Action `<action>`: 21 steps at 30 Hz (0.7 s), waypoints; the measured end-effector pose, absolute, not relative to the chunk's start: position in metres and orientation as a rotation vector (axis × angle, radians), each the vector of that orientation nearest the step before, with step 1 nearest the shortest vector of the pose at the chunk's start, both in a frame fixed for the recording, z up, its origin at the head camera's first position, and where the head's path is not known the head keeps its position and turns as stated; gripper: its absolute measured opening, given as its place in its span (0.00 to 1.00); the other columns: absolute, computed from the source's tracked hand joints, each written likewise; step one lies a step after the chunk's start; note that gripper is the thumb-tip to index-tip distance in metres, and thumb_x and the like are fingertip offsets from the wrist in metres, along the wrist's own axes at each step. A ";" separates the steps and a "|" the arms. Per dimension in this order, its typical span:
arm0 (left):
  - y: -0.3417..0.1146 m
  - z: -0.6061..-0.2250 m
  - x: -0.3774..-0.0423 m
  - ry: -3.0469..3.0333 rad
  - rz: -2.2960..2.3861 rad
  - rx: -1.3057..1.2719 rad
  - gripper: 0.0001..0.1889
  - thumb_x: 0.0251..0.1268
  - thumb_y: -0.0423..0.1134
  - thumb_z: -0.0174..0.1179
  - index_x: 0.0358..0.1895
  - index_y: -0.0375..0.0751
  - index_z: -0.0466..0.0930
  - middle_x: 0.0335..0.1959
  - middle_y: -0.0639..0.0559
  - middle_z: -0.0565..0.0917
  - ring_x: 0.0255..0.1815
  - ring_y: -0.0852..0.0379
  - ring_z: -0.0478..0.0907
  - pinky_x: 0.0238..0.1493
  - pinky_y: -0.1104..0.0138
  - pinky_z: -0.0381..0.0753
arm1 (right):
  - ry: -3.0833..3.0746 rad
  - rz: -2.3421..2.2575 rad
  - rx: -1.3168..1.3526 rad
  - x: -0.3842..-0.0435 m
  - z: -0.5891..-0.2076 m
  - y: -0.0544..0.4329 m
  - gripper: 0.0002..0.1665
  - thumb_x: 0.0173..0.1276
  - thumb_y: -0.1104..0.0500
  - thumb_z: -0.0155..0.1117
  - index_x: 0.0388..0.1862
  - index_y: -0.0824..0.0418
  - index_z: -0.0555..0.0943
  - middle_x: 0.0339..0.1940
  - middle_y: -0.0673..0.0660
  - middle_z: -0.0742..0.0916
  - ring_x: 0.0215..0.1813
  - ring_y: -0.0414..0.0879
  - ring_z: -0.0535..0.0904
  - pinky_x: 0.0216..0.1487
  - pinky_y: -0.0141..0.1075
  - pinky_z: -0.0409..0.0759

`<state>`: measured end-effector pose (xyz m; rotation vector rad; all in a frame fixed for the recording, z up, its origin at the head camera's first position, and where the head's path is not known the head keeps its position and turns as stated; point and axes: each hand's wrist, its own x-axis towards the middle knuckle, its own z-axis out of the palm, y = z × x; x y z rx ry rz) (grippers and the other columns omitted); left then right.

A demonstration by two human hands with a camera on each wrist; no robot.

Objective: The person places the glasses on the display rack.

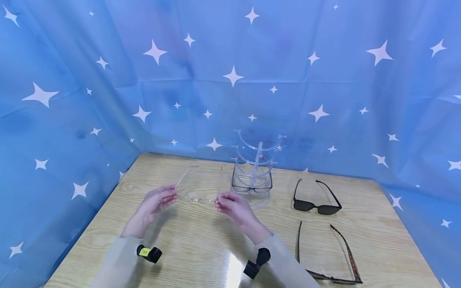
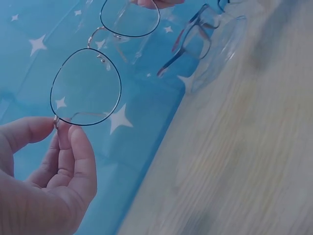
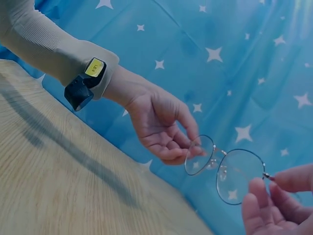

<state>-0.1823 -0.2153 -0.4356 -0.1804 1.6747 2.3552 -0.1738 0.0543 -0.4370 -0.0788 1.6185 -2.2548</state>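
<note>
A pair of thin, round metal-rimmed eyeglasses point(image 2: 86, 87) is held up above the table between both hands, lenses towards the person. Its temples are unfolded and point away. My left hand point(image 1: 155, 204) pinches the frame's left hinge corner between thumb and fingers. At the opposite corner my right hand point(image 1: 235, 208) pinches the other hinge, its thumb and fingertips clear in the right wrist view. Just behind the right hand stands a clear plastic tiered eyeglass stand point(image 1: 259, 154). Dark-framed eyeglasses point(image 1: 252, 189) sit low on that stand.
Black sunglasses point(image 1: 317, 208) lie with temples spread on the wooden table point(image 1: 187, 256), right of the stand. Nearer the person are tortoiseshell-patterned glasses point(image 1: 353, 264), also unfolded. A blue curtain with white stars point(image 1: 194, 100) closes off the back and sides.
</note>
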 end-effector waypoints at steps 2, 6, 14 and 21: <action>-0.212 -0.437 -0.182 1.686 2.336 -0.177 0.11 0.65 0.25 0.51 0.49 0.29 0.71 0.29 0.54 0.84 0.32 0.62 0.81 0.39 0.74 0.82 | 1.617 -2.255 -0.090 -0.171 -0.437 0.060 0.04 0.67 0.70 0.55 0.39 0.69 0.75 0.32 0.53 0.83 0.34 0.40 0.81 0.41 0.29 0.81; -0.204 -0.439 -0.181 1.693 2.321 -0.161 0.14 0.64 0.25 0.52 0.53 0.25 0.70 0.29 0.54 0.84 0.33 0.62 0.81 0.40 0.74 0.82 | 1.623 -2.252 -0.093 -0.167 -0.437 0.069 0.03 0.66 0.70 0.55 0.37 0.67 0.76 0.32 0.53 0.83 0.35 0.41 0.81 0.41 0.30 0.82; -0.191 -0.442 -0.181 1.735 2.294 -0.089 0.19 0.62 0.24 0.52 0.56 0.19 0.65 0.32 0.53 0.83 0.35 0.60 0.81 0.41 0.72 0.82 | 1.651 -2.241 -0.113 -0.158 -0.434 0.085 0.04 0.66 0.70 0.55 0.36 0.65 0.76 0.33 0.53 0.83 0.36 0.41 0.81 0.43 0.31 0.82; -0.181 -0.438 -0.178 1.721 2.268 -0.064 0.23 0.61 0.24 0.53 0.58 0.16 0.62 0.32 0.53 0.83 0.34 0.61 0.81 0.41 0.73 0.82 | 1.661 -2.245 -0.134 -0.147 -0.427 0.098 0.04 0.65 0.70 0.57 0.35 0.63 0.77 0.35 0.54 0.83 0.37 0.41 0.81 0.44 0.31 0.81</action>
